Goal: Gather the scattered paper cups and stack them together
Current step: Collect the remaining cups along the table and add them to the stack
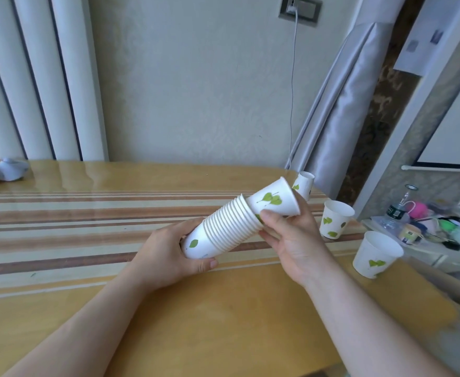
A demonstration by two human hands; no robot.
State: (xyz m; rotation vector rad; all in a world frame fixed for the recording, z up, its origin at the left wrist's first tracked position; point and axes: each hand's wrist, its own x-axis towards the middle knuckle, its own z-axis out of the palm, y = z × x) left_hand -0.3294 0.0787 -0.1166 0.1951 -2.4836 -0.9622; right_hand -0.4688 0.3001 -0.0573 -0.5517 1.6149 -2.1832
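Above the tabletop (223,308), the left hand (166,257) grips the stack (223,229); right-hand fingers (275,221) clasp another cup (275,200) entering it. Three cups (335,219) remain loose.

Open table (60,213) left and front; three loose cups (336,223) crowding the right edge.

Glossy yellow wooden tabletop (223,308), striped runner (73,219) across its middle, three upright paper cups near the right edge: far cup (303,183), middle cup (335,220), near cup (375,254), grey object (1,171) at far left
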